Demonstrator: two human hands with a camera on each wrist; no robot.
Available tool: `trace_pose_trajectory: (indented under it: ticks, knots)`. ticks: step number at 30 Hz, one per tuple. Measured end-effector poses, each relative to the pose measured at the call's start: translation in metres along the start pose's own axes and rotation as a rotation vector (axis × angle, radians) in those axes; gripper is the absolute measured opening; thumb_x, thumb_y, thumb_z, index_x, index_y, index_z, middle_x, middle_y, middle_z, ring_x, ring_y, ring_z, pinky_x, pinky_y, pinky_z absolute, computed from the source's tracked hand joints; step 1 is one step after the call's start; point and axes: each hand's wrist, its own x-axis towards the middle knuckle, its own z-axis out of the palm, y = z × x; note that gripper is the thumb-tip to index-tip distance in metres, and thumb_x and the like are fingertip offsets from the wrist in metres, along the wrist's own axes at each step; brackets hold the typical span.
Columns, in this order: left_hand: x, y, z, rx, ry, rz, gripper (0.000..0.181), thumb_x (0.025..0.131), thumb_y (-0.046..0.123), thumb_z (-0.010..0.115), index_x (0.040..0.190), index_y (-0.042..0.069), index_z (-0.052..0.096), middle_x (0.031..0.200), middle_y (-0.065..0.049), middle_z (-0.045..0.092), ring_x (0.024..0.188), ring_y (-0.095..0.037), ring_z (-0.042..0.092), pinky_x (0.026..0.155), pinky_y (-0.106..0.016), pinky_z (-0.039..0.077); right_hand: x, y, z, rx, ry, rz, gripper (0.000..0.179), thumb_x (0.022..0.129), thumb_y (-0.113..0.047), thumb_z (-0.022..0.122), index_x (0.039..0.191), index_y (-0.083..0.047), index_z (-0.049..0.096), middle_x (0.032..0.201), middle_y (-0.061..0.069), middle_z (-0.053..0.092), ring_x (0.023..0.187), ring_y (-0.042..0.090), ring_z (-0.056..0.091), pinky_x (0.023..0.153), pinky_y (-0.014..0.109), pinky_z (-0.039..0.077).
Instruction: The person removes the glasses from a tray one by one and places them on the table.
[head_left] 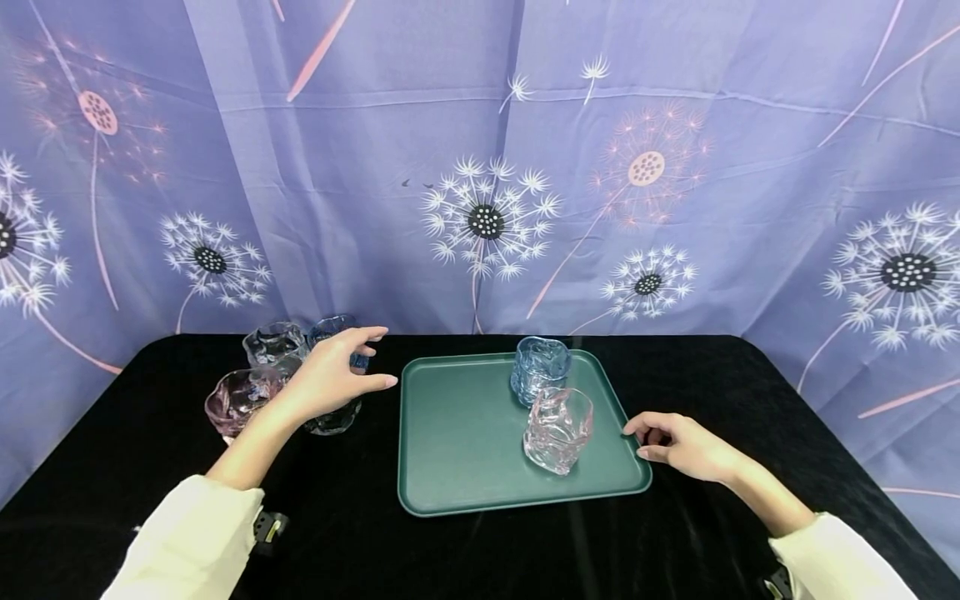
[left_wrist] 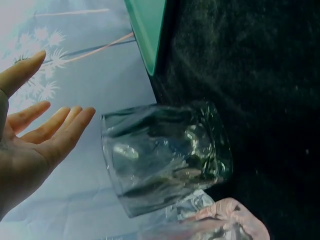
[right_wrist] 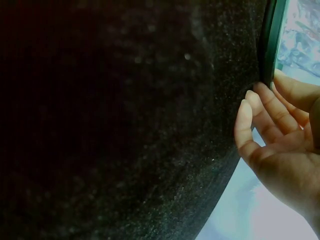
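My left hand (head_left: 335, 372) reaches over a cluster of glasses on the left, thumb and fingers spread and holding nothing. Below it stands a clear glass (left_wrist: 165, 155), partly hidden by the hand in the head view. Around that are a pink glass (head_left: 238, 402), another clear glass (head_left: 272, 343) and a blue glass (head_left: 330, 327). My right hand (head_left: 686, 446) is at the right edge of a green tray (head_left: 457, 442), its fingertips and thumb pinching the rim. On the tray's right half stand a blue tumbler (head_left: 540, 367) and, in front of it, a pale pink tumbler (head_left: 557, 433).
A black cloth (head_left: 510, 554) covers the table, whose far corners are rounded. Behind it hangs a purple curtain (head_left: 375, 208) printed with dandelions. The tray's left half shows bare green surface.
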Motion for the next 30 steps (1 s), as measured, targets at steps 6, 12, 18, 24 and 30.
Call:
trace_pose_trajectory:
  ticks: [6,12,18,24,30]
  knots:
    - [0.007,0.001,0.012,-0.018,-0.024,-0.011,0.062,0.080,0.021,0.071,0.131,0.000,0.045,0.127,-0.019,0.049,0.108,-0.032,0.052,0.081,-0.042,0.048,0.000,-0.001,0.000,0.006,-0.002,0.011,0.020,0.084,-0.004,0.063,0.103,-0.001,0.060,0.082,0.002,0.055,0.070,0.007,0.050,0.059,0.025,0.044]
    - [0.013,0.001,0.022,-0.037,-0.058,-0.017,0.061,0.080,0.021,0.070,0.131,-0.001,0.045,0.125,-0.018,0.050,0.106,-0.031,0.052,0.081,-0.040,0.048,-0.001,-0.001,0.000,0.003,0.005,-0.003,0.019,0.084,-0.003,0.063,0.102,-0.001,0.060,0.082,0.002,0.055,0.070,0.007,0.050,0.059,0.024,0.044]
    - [0.018,0.001,0.032,-0.051,-0.082,-0.023,0.063,0.081,0.023,0.070,0.133,0.000,0.043,0.124,-0.018,0.051,0.105,-0.031,0.053,0.080,-0.039,0.048,0.000,-0.001,0.000,-0.003,0.007,-0.014,0.019,0.083,-0.003,0.063,0.102,-0.001,0.060,0.082,0.002,0.055,0.070,0.006,0.050,0.058,0.025,0.044]
    - [0.023,0.005,0.043,-0.067,-0.080,-0.026,0.064,0.080,0.026,0.071,0.133,0.003,0.043,0.125,-0.015,0.051,0.111,-0.031,0.050,0.087,-0.045,0.043,0.000,-0.001,0.000,-0.005,-0.001,-0.004,0.019,0.083,-0.003,0.063,0.102,-0.001,0.060,0.082,0.002,0.056,0.070,0.006,0.050,0.059,0.025,0.044]
    - [0.029,0.009,0.053,-0.060,-0.093,-0.021,0.066,0.080,0.028,0.071,0.134,0.002,0.043,0.130,-0.015,0.047,0.116,-0.032,0.045,0.092,-0.046,0.039,0.000,-0.003,-0.001,-0.006,-0.005,0.002,0.020,0.083,-0.002,0.063,0.103,-0.001,0.060,0.082,0.003,0.056,0.070,0.007,0.050,0.059,0.025,0.044]
